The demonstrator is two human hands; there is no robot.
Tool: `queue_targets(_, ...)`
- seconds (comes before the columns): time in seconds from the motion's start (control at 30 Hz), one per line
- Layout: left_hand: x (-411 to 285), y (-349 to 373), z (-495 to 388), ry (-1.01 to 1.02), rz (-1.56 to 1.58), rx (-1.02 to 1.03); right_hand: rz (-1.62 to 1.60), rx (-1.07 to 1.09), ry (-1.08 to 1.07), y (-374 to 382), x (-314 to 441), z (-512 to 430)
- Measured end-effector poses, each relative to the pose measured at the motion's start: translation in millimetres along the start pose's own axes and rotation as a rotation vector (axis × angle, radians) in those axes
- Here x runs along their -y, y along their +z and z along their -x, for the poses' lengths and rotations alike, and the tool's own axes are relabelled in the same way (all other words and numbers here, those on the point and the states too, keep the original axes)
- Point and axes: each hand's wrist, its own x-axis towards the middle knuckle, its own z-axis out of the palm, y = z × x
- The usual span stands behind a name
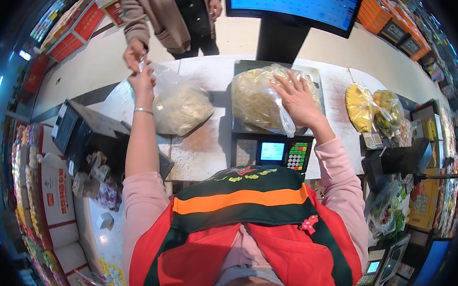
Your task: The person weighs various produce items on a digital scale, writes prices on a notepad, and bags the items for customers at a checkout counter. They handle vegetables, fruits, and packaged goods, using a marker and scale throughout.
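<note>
My left hand (142, 83) is closed on the gathered neck of a clear plastic bag (184, 108) of pale, fine food at the counter's left part. Another person's hand (135, 54) meets mine at that same neck. With fingers spread, my right hand (297, 102) rests on top of a second clear bag (255, 99), stuffed with pale yellowish strands like bean sprouts. Its knotted end hangs toward me beside my palm. Underneath is a digital weighing scale (245, 148) with a lit display and coloured keys.
Across the white counter (190, 166) stands a person in a brown coat (156, 10). A monitor (292, 7) rises behind the scale. On the right lie a yellow bag (357, 107) and a bag of produce (388, 109). A dark machine (92, 126) stands at left.
</note>
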Motion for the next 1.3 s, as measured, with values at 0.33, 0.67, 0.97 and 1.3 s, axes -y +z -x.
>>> queue_targets(0.33,-28.2,-18.7,116.0,-0.051,-0.199,0.489,-0.185,-0.753,0.090,-92.4,-100.6,-62.8)
queue_targets(0.67,-34.8,-88.2,178.0,-0.077,0.243,0.461,0.312,-0.797,0.305,-113.2,-121.4,-158.5)
queue_targets(0.97,4.1,-101.9,174.9,-0.259,0.626,0.464,-0.823,-0.993,0.796,98.3,-141.5,42.6)
queue_targets(1.3,15.5,-81.1,163.6,-0.335,0.615,0.554,-0.700,-0.395,1.104,259.9,-69.0,167.7)
